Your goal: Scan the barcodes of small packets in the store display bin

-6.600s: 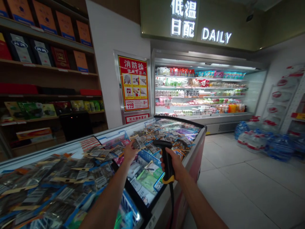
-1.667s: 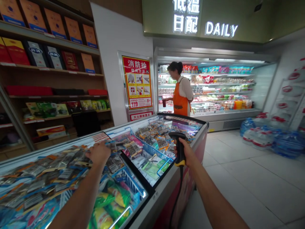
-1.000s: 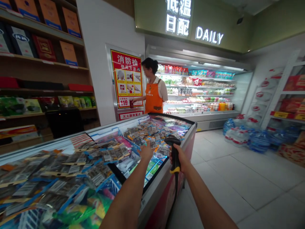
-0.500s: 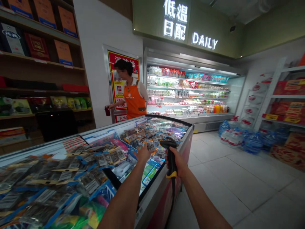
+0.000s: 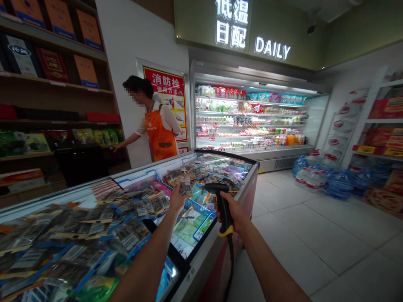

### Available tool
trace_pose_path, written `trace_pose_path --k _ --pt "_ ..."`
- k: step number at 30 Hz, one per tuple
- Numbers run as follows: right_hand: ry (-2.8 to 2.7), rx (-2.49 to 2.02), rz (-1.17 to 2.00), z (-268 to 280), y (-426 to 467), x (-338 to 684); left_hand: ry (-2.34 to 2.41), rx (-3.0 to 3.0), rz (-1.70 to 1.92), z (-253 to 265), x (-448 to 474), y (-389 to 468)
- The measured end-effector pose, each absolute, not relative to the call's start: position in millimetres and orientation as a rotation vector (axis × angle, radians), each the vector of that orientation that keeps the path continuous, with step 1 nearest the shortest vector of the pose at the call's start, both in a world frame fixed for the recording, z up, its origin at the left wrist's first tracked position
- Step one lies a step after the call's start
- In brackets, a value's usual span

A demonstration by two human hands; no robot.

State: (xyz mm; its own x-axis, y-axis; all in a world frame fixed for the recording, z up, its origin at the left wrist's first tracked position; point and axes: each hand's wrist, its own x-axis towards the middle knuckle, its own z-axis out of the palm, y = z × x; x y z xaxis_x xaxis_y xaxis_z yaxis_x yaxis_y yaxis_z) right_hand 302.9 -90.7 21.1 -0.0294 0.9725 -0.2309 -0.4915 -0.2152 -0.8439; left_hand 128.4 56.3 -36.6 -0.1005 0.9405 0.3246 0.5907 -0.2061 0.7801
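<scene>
My right hand (image 5: 234, 212) has its grip closed around the handle of a barcode scanner (image 5: 221, 201). The scanner stands nearly upright in my fist, above the near right edge of the chest freezer (image 5: 220, 247), its head tipped forward and left over the glass lid. It is black, with a yellow band at the foot of the handle just below my fingers, and a dark cable drops from there down the front of the freezer.

My left hand (image 5: 177, 198) reaches further in over the freezer top, left of the scanner and a little apart from it. Its grip is pinched narrow on a small packet (image 5: 183, 188) at the edge of a heap of similar packets (image 5: 201, 174) that covers the far right part of the freezer top. The packet is flat, dark and see-through with a pale printed strip; I cannot read the print. The scanner head sits just to the right of that packet, not touching it.

More of the same packets (image 5: 94, 226) lie spread across the left part of the freezer top. Under the glass between my arms, blue baskets (image 5: 201, 209) hold green and white bags. Behind the far edge of the freezer, a person in an orange apron (image 5: 159, 136) stands with one hand stretched toward the wooden shelves (image 5: 63, 121).
</scene>
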Motion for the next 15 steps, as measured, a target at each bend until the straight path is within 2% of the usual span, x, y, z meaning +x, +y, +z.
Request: trace_pose_path --k 6,15 --pt "-0.759 -0.932 1.654 24.6 -93.8 283.8 1.6 1.752 1.313 -16.1 88.2 46.8" --pt "-0.839 -0.951 1.647 33.8 -98.0 271.7 1.644 1.848 1.271 -6.9 80.6 35.9"
